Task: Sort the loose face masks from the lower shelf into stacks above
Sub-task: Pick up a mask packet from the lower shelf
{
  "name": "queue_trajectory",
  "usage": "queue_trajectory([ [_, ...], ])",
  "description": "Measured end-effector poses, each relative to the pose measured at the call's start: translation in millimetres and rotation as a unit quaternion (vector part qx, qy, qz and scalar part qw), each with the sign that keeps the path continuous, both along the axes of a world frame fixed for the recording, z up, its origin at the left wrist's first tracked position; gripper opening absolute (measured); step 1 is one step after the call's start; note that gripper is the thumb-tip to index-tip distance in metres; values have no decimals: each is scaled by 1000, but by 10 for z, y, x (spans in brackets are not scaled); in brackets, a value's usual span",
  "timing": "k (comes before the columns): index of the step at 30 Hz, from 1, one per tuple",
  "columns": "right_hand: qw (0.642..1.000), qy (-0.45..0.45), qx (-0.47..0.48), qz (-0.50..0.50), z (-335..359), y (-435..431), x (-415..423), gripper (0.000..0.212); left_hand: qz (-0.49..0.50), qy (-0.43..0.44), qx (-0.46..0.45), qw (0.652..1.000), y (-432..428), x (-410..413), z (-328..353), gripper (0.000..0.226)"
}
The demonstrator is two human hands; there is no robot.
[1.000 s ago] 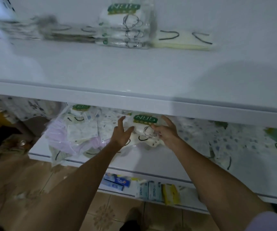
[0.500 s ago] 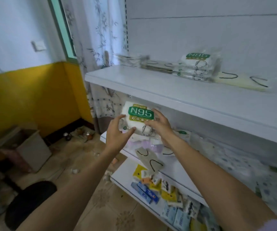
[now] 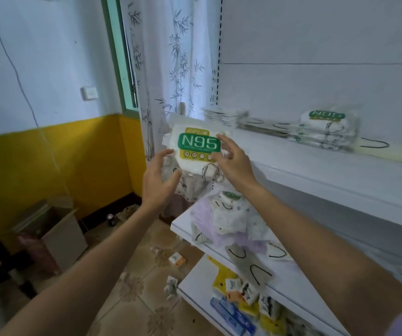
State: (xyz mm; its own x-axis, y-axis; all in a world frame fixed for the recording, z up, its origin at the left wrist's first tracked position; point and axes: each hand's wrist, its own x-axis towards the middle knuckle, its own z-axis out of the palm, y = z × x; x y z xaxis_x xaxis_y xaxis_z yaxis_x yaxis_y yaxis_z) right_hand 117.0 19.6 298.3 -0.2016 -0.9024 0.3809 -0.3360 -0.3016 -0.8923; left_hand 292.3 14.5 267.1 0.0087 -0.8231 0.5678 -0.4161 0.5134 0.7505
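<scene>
Glossy white shelf (image 3: 316, 166); crinkly N95 pack (image 3: 198, 144) pinched between left hand (image 3: 158, 183) and right hand (image 3: 236, 163)

White N95 mask pack (image 3: 196, 151) with green label, upright, held beside upper shelf (image 3: 316, 170)

Glossy clear plastic N95 mask packet (image 3: 196, 151), smooth white glossy shelf (image 3: 316, 170), sheer printed cloth curtain (image 3: 171, 69)

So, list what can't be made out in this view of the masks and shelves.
Head view:
- N95 pack: small print and lower right corner covered by the right hand; lower left edge by the left hand.
- Upper-shelf stacks: blurred, pack count unreadable.
- Cream masks: cut off by the right edge.
- Bottom-shelf boxes: labels too small.
</scene>
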Motion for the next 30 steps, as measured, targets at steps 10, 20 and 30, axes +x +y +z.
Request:
queue_trajectory([
  [10, 974, 149, -1, -170, 304, 169, -774, 50, -177, -50, -20, 983, -511, -728, 205, 60],
  [20, 927, 197, 3, -320, 646, 138, -2135, 53, -271, -105, -79, 954, -1013, -2297, 494, 55],
  [30, 922, 176, -23, -345, 938, -457, -3115, 49, -262, -106, -96, 955, -1675, -3500, 770, 57],
])
